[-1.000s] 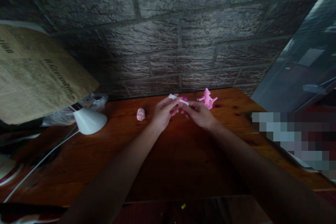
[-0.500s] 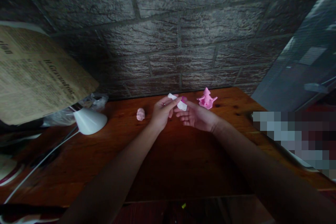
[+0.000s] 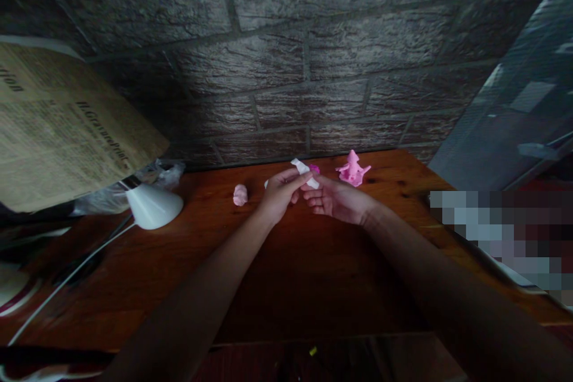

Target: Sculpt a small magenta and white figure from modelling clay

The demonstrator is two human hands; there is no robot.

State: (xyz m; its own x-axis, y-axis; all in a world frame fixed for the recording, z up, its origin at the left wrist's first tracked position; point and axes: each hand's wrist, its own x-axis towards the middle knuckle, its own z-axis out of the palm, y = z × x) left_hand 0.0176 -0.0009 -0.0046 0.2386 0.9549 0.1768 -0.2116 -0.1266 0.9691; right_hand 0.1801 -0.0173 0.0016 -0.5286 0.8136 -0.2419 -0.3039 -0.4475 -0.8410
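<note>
Nearest the wearer, well this side of the pink figure point(image 3: 353, 170), a small yellow scrap point(image 3: 313, 351) shows below the front edge of the wooden table point(image 3: 277, 286). Farther in, to the left of the pink figure, the left hand point(image 3: 278, 192) pinches a white strip point(image 3: 301, 165) between thumb and fingers. The right hand point(image 3: 338, 198), just this side of the pink figure, has its palm turned up and fingers loosely curled at the strip's lower end; whether it grips anything I cannot tell. A magenta piece point(image 3: 314, 168) sits right behind the strip, left of the pink figure. The step in hand looks like two-handed handling of the strip; the next move probably calls for a firm left pinch and light right fingertips. Left of the pink figure, beyond the left hand, lies a pale pink lump point(image 3: 240, 195); behind the figure rises the brick-patterned wall point(image 3: 277, 59)
</note>
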